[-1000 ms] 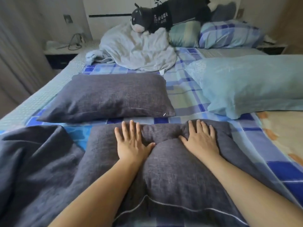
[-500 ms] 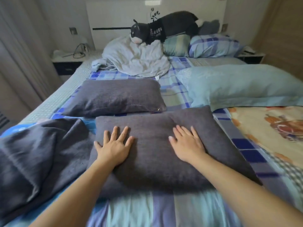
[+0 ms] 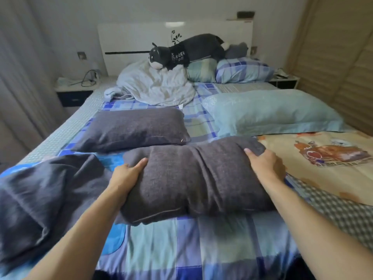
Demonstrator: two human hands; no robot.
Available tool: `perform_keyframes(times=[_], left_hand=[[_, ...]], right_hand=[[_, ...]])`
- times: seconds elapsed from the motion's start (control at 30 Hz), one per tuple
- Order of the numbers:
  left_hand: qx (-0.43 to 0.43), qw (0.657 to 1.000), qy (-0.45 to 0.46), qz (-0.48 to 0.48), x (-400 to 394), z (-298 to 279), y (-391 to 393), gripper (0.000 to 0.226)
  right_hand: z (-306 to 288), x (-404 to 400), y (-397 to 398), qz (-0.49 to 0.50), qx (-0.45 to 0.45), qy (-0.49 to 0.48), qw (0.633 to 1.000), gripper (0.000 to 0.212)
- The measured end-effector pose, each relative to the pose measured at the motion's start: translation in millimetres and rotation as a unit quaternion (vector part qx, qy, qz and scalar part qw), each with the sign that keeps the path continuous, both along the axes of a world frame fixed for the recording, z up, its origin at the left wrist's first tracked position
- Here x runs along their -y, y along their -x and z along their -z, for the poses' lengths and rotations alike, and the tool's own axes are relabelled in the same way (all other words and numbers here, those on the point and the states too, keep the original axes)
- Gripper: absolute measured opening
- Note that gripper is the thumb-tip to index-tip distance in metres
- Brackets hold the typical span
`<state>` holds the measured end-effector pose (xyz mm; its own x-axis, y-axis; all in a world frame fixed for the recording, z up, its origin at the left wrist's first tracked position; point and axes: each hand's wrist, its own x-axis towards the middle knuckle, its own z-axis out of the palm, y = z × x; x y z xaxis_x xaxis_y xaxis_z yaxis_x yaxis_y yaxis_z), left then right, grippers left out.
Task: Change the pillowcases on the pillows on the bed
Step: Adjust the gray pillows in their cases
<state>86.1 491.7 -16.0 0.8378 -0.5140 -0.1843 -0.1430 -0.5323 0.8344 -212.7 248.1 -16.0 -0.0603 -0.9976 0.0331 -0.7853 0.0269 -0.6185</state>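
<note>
On the checked blue bedsheet, a plump pillow in a coarse dark grey pillowcase is gripped at both short ends, left hand and right hand curled around it, fingertips hidden beneath. A second grey pillow lies just behind; a pale blue one lies to the right.
</note>
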Motion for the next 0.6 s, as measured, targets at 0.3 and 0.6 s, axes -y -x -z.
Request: perform_keyframes(times=[0.3, 0.6], left_hand=[[-0.019, 0.933, -0.261, 0.248, 10, 39, 35, 0.080], [-0.092, 0.993, -0.063, 0.025, -3, 54, -11, 0.029]], right_hand=[[22, 50, 84, -0.022, -0.296, -0.046, 0.954, 0.077], [49, -40, -47, -0.455, -0.240, 0.120, 0.849, 0.065]])
